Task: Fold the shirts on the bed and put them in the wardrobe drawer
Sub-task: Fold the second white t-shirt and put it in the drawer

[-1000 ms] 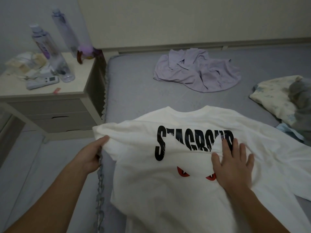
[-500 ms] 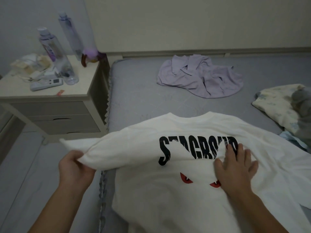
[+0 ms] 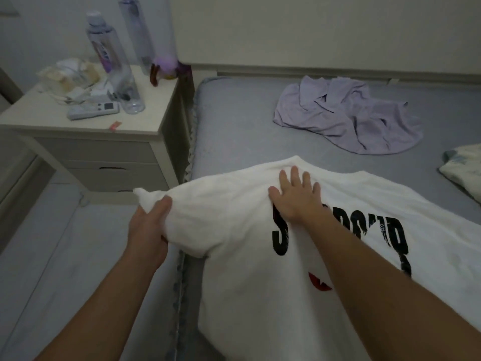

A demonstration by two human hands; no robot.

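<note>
Grey fitted sheeting covers the wide bed (image 3: 247, 121) that fills most of your view, with a pale wall behind it. Spread over the near part of that bed, reaching its left edge, is your white cotton T-shirt with bold black lettering and a small red mark (image 3: 260, 269). Your left hand (image 3: 148, 230) is off the bed's left edge, fingers curled round a bunched sleeve of the white T-shirt, lifting that corner clear of the mattress. Your right hand (image 3: 296, 196) lies flat on the same shirt near its collar end, fingers straight and slightly spread, pressing the cloth down just above the first black letter. Your right forearm crosses the print and hides part of the lettering.

Farther up the bed, toward the wall and well apart from the white shirt, a crumpled lilac shirt (image 3: 346, 118) lies in a heap. At the bed's right edge you can see part of a cream floral-patterned cloth (image 3: 463, 165).

Left of the bed, right beside it, stands a cream wooden bedside table with drawers (image 3: 104, 152). On its top stand two tall clear plastic bottles (image 3: 114, 63), with a white remote control (image 3: 93, 110) lying in front of them, a small purple plush toy (image 3: 166, 69) at the corner nearest the bed, and a loose pile of pale packets (image 3: 67, 74) at the far left.
</note>
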